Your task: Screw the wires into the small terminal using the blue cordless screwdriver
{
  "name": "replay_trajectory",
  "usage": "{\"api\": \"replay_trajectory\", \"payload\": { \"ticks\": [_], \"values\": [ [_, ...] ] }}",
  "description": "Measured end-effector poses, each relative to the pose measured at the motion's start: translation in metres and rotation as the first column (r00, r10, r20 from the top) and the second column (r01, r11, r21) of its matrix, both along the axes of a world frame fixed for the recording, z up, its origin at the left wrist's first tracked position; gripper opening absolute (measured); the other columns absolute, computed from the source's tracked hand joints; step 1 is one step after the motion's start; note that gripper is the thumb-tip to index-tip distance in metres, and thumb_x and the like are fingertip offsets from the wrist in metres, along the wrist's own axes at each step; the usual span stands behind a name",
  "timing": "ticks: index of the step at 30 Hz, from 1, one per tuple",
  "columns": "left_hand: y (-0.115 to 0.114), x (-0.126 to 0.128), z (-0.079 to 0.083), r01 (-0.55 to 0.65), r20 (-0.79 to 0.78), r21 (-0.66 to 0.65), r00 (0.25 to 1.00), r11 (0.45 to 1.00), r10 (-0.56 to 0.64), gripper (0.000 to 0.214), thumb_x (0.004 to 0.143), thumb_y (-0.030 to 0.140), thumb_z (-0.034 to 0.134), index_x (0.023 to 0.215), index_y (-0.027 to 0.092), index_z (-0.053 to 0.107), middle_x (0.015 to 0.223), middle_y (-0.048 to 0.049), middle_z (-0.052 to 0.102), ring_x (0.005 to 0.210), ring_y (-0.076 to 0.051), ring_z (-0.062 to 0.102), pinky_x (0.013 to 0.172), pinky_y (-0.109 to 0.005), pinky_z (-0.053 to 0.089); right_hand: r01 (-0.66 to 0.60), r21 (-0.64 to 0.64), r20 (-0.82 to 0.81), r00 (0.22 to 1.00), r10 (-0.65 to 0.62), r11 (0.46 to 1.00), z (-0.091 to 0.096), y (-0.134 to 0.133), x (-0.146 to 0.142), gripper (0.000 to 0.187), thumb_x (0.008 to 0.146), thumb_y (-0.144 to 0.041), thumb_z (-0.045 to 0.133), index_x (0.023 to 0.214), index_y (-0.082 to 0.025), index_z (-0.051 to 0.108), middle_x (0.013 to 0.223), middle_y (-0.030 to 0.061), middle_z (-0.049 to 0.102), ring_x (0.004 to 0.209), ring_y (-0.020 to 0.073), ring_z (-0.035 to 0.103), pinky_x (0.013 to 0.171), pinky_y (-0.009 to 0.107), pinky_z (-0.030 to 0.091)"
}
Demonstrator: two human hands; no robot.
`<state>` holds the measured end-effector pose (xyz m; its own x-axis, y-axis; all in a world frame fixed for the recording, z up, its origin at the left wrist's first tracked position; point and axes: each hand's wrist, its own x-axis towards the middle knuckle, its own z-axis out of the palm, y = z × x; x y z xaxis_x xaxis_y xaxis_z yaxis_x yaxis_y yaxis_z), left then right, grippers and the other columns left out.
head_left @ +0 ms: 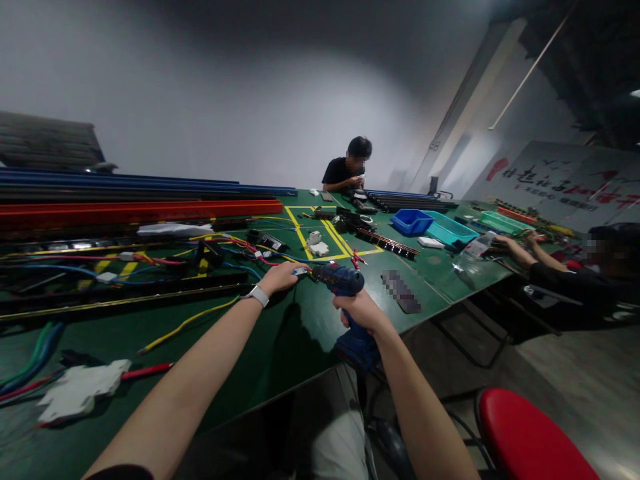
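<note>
My right hand is wrapped round the grip of a blue cordless drill, its nose pointing left. My left hand, with a pale watch on the wrist, pinches a small white-and-blue part right at the drill's tip. Whether the bit touches that part I cannot tell. Beyond them, a white module lies inside yellow tape lines, and red-handled pliers rest near the drill. A yellow wire runs across the green table beside my left forearm.
Orange channels and wired rails line the left side. A white terminal piece lies front left. Blue and teal bins stand right. One person sits opposite, another at right. A red stool is beside me.
</note>
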<state>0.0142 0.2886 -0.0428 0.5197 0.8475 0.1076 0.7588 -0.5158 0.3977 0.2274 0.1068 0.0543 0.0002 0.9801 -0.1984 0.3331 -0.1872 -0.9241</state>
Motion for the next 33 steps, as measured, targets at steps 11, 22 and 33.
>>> {"api": "replay_trajectory", "payload": {
  "ticks": [11,22,33],
  "values": [
    [-0.0041,-0.0002,0.0035,0.005,0.000,0.003,1.000,1.000,-0.005,0.061,0.080,0.016,0.051,0.136,0.039,0.057,0.134,0.0020,0.064,0.118,-0.022,0.061,0.095,-0.028,0.047,-0.008,-0.002,-0.006,1.000,0.008,1.000,-0.0025,0.0003,0.0012,0.008,0.068,-0.020,0.059,0.073,-0.019,0.053,0.038,-0.0065,0.047,0.035,0.0117,0.047,0.039,0.021,0.034],
    [-0.0025,0.0001,0.0025,0.006,0.053,-0.032,0.999,0.999,-0.004,0.057,0.081,0.018,0.053,0.135,0.037,0.060,0.133,0.0003,0.064,0.117,-0.023,0.061,0.096,-0.028,0.047,-0.017,-0.015,0.003,1.000,0.017,1.000,-0.0001,0.0005,0.0009,0.010,0.067,-0.020,0.059,0.074,-0.019,0.052,0.039,-0.0071,0.046,0.036,0.0120,0.048,0.039,0.021,0.035],
    [-0.0013,-0.0004,0.0000,0.025,0.053,-0.019,0.998,1.000,-0.024,0.060,0.079,0.015,0.052,0.135,0.037,0.059,0.136,0.0007,0.062,0.120,-0.022,0.060,0.100,-0.029,0.045,-0.017,0.025,-0.006,1.000,0.017,1.000,-0.0030,-0.0002,0.0010,0.010,0.068,-0.020,0.059,0.076,-0.019,0.053,0.041,-0.0074,0.046,0.036,0.0113,0.047,0.038,0.021,0.035]
  ]
}}
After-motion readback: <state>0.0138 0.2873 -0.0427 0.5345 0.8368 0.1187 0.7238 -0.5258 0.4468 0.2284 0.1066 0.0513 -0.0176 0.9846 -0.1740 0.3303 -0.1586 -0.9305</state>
